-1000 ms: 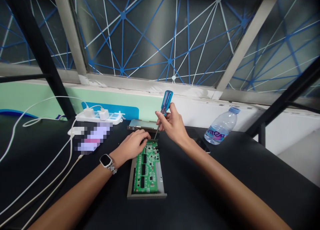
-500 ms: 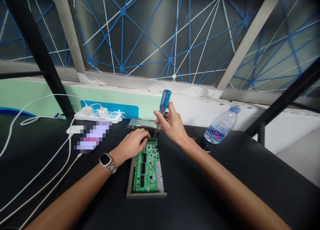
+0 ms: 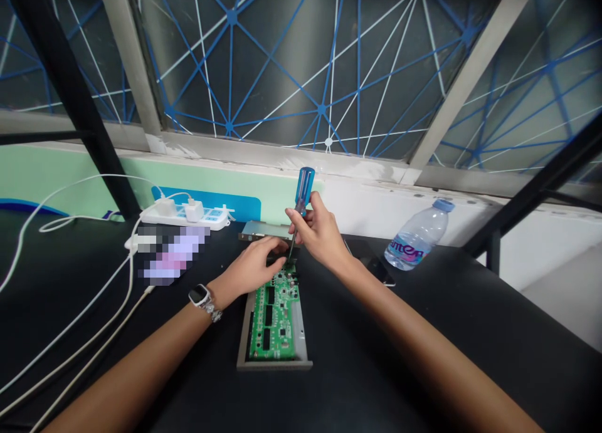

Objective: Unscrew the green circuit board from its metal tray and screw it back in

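Note:
A green circuit board lies in a shallow grey metal tray on the black table. Closed around a screwdriver with a clear blue handle is my right hand. The screwdriver stands nearly upright, its shaft pointing down at the far end of the board; the contact at its tip is too small to make out. My left hand is over the board's far left corner, thumb and fingers apart and close to the shaft. That hand covers part of the board's far end.
Behind the board lies a flat metal cover. A white power strip with plugs and cables is at the left, near a pixelated patch. On the right are a tilted water bottle and a dark phone.
The screwdriver and my right hand have shifted slightly left, and the handle is more upright. My left thumb has moved away from its fingers, toward the screwdriver's tip.

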Motion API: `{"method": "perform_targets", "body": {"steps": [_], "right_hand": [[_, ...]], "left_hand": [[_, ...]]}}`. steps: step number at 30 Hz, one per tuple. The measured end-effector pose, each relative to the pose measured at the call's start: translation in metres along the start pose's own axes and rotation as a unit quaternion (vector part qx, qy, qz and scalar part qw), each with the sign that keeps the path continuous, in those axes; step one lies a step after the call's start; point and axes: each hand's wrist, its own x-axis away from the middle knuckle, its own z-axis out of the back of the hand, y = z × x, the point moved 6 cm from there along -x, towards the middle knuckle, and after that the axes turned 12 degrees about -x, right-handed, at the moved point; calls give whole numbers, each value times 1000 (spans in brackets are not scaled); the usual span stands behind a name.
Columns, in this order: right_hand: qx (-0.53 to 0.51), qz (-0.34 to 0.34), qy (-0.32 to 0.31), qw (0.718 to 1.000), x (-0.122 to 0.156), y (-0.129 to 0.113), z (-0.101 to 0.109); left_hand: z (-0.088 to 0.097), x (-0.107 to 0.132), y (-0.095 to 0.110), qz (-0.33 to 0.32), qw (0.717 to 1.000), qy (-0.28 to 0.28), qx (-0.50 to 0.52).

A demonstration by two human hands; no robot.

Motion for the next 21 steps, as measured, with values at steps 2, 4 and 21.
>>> {"method": "perform_targets", "body": {"steps": [2,4,21], "right_hand": [[4,5,1,1000,-1,0,-1],[7,6,1,1000,-2,2,-1],[-62,-101,-68,991,-4,21,2]], "left_hand": [[-1,-7,2,10,997,14,76],[-4,-16,2,23,991,14,135],[-20,-24,-6,94,934,40,343]]}}
